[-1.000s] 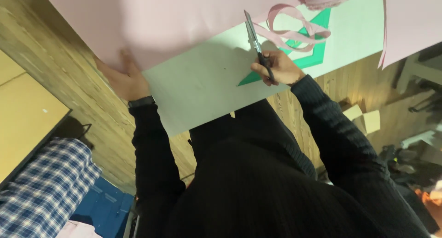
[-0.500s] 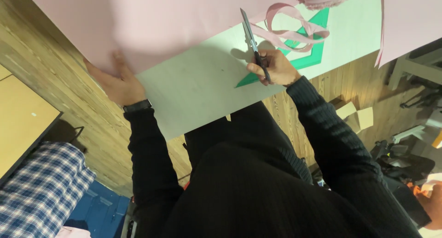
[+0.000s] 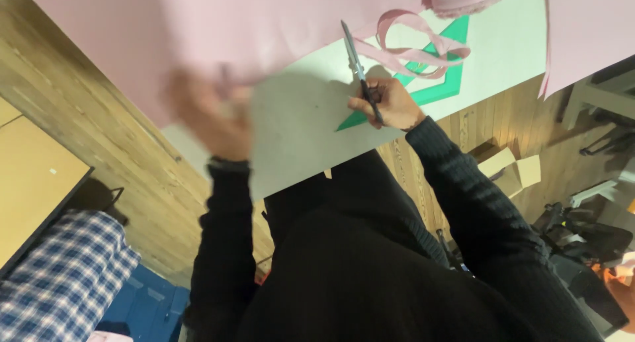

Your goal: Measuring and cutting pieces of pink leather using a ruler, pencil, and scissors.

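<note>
My right hand (image 3: 387, 104) grips a pair of scissors (image 3: 356, 61) with dark handles, blades pointing up over the white table (image 3: 297, 137). My left hand (image 3: 215, 114) is blurred in motion on the lower edge of a large pink sheet (image 3: 198, 31) that lies across the table. Curled pink strips (image 3: 413, 47) lie just right of the scissors, on top of a green triangular frame (image 3: 436, 87). Whether the left hand's fingers pinch the sheet is hidden by blur.
Another pink sheet (image 3: 582, 31) hangs at the top right. Wooden floor (image 3: 86, 124) runs on the left beside a tan board (image 3: 33, 176). Plaid fabric (image 3: 59, 282) lies at the bottom left, a small cardboard box (image 3: 509, 170) and dark gear (image 3: 582, 243) at the right.
My left hand has slid right along the pink sheet's lower edge, toward the table's middle. The right hand with the scissors has stayed in place.
</note>
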